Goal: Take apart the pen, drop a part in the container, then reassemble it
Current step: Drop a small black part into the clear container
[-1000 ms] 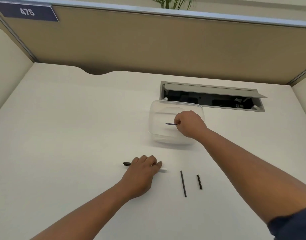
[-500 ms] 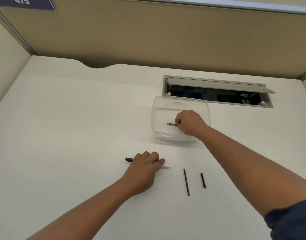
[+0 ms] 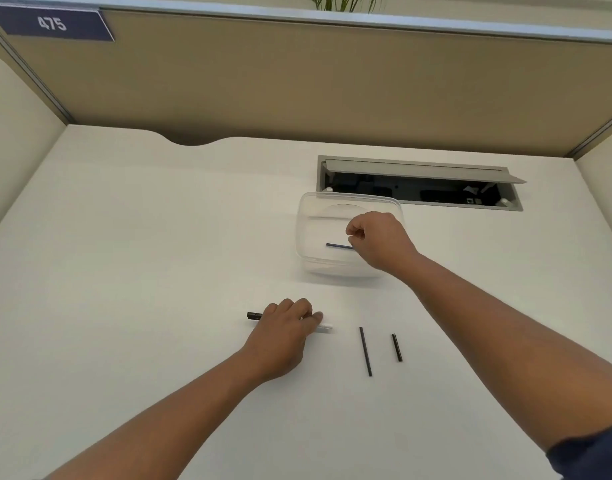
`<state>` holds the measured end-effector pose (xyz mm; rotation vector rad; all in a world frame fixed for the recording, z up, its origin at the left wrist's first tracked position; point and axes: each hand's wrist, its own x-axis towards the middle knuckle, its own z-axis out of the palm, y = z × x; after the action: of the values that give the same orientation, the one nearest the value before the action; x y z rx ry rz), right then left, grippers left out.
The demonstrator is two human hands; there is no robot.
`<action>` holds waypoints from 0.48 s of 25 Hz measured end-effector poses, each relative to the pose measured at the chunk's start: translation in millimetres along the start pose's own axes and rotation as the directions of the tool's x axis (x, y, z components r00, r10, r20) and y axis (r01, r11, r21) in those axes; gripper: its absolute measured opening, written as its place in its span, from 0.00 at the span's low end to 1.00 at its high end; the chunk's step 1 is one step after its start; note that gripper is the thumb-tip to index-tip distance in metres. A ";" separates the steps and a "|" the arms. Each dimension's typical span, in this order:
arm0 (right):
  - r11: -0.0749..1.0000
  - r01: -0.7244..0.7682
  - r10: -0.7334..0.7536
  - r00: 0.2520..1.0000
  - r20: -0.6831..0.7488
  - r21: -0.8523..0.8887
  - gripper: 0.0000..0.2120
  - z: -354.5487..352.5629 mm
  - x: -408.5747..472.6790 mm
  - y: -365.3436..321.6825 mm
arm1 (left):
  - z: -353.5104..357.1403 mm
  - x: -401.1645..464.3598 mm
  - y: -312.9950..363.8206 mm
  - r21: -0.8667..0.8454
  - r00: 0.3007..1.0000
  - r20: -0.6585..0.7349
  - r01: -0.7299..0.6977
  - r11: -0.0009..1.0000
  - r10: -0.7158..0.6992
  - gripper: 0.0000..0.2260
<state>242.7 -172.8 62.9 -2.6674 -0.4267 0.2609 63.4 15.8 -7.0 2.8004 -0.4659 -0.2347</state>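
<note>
A clear plastic container (image 3: 306, 216) stands on the white desk (image 3: 142, 254). My right hand (image 3: 380, 242) hovers over it with the fingers curled. A thin dark refill (image 3: 337, 245) lies level inside the container, its right end reaching under my fingertips; whether I still pinch it is unclear. My left hand (image 3: 284, 332) rests on the pen barrel (image 3: 253, 315) and holds it against the desk, with the black end sticking out left and a white end to the right. A long black rod (image 3: 365, 351) and a short black piece (image 3: 397, 347) lie to the right of that hand.
An open grey cable hatch (image 3: 419, 168) is sunk into the desk right behind the container. Tan partition walls (image 3: 297, 81) close off the back and both sides. A curved notch cuts the desk's back edge at the left.
My right hand has lifted slightly above the refill, which stays level in the container. My left hand has stayed on the pen barrel. The camera view has shifted a little.
</note>
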 end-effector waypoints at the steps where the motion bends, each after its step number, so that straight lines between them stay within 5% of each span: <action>1: 1.000 0.014 -0.014 0.999 -0.033 0.017 0.08 -3.4 -11.8 -2.9 | -1.8 -1.6 1.5 0.003 1.000 -0.006 0.002 1.000 -0.002 0.24; 12: 0.992 -0.128 0.125 0.981 0.149 0.016 0.06 39.4 -144.3 15.3 | -17.7 -45.5 28.8 0.035 0.999 -0.035 0.003 0.999 -0.002 0.22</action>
<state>102.0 -219.4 37.7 -2.6638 -0.2965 0.5017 16.2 9.7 23.7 2.8348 -0.4625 -0.1800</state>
